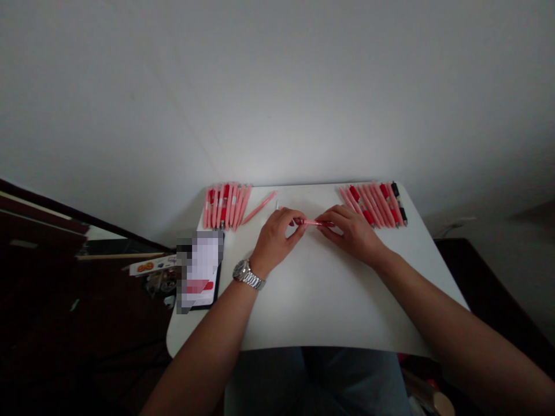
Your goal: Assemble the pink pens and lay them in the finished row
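Between my two hands a pink pen (310,222) lies crosswise above the white table. The fingers of my left hand (277,236) pinch its left end, and a metal-band watch (248,274) sits on that wrist. At the other end my right hand (350,232) grips the pen with thumb and fingers, which hide part of it. Just behind my left hand is a small whitish piece (277,205), too small to make out. A single pink pen (259,207) rests slanted to the left of my hands.
Several pink and red pens (226,207) lie side by side at the table's back left. Another row of pens (375,205), with a black pen (399,203) at its end, is at the back right. A phone (202,270) lies on the left of the white table (321,312), against a wall.
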The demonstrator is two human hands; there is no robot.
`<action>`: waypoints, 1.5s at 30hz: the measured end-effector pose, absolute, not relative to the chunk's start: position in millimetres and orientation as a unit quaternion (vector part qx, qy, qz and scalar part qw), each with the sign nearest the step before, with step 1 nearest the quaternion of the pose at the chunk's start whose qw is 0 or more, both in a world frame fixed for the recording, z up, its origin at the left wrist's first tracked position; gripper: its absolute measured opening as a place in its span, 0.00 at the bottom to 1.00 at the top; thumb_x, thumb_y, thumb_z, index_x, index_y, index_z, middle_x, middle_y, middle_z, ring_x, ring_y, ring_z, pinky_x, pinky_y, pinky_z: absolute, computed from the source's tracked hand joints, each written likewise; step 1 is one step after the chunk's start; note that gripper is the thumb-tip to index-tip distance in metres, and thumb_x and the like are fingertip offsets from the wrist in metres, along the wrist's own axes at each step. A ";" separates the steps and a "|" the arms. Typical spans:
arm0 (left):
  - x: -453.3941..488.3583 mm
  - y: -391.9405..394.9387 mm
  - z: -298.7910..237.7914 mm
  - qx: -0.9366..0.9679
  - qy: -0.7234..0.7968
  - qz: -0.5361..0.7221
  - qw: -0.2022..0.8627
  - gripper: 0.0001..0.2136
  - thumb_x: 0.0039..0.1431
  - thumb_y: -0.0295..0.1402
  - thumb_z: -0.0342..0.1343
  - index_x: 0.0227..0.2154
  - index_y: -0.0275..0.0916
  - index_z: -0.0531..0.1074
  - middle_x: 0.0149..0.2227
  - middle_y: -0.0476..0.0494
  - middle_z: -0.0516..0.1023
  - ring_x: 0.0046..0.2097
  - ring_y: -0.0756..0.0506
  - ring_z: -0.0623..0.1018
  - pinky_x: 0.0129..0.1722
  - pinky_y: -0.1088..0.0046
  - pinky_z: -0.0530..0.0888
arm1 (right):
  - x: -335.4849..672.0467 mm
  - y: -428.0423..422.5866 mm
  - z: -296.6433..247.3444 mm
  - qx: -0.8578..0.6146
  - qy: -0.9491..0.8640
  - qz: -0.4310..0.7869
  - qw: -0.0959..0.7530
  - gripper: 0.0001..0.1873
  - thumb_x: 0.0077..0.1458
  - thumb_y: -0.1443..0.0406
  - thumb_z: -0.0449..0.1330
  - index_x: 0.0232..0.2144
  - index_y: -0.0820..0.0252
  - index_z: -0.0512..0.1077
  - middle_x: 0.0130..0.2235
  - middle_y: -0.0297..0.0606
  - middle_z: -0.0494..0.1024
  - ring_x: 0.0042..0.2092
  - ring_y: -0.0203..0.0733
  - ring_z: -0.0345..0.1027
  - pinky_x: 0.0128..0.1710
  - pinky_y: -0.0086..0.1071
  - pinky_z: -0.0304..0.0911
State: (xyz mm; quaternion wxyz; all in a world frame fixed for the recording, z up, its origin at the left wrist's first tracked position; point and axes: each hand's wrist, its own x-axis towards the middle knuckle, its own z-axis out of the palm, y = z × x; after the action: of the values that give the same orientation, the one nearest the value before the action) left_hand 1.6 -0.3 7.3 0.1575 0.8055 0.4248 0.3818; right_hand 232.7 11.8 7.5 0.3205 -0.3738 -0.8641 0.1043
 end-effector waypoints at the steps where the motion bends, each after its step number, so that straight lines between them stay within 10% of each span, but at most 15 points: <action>1: 1.3 -0.2 6.8 0.803 0.427 0.384 0.156 0.05 0.67 0.30 0.57 0.44 0.42 0.71 0.40 0.46 0.76 0.42 0.46 0.75 0.47 0.64 0.73 | 233.6 12.0 8.1 -0.377 -0.862 0.105 0.322 0.08 0.67 0.63 0.57 0.44 0.55 0.75 0.39 0.42 0.78 0.40 0.46 0.71 0.41 0.39 0.67; 16: 3.9 -1.6 5.2 0.840 0.409 0.333 0.126 0.07 0.67 0.31 0.56 0.46 0.44 0.74 0.45 0.46 0.78 0.48 0.44 0.76 0.66 0.53 0.64 | 242.8 19.2 5.0 -0.493 -0.811 0.019 0.314 0.07 0.65 0.62 0.58 0.40 0.55 0.76 0.37 0.42 0.79 0.41 0.49 0.70 0.41 0.40 0.63; 45: 2.1 3.5 -1.3 0.878 0.382 0.263 0.117 0.06 0.69 0.30 0.54 0.41 0.40 0.77 0.44 0.47 0.80 0.47 0.45 0.76 0.57 0.59 0.72 | 239.8 19.0 0.2 -0.476 -0.819 0.019 0.320 0.07 0.65 0.62 0.60 0.40 0.57 0.76 0.37 0.41 0.79 0.40 0.49 0.70 0.41 0.40 0.63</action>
State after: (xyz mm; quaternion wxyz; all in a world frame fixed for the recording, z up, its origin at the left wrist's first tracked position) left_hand 2.1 3.5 -1.3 0.1174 0.8780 0.3823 0.2628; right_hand 239.8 19.0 0.2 0.3201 -0.4762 -0.8188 0.0188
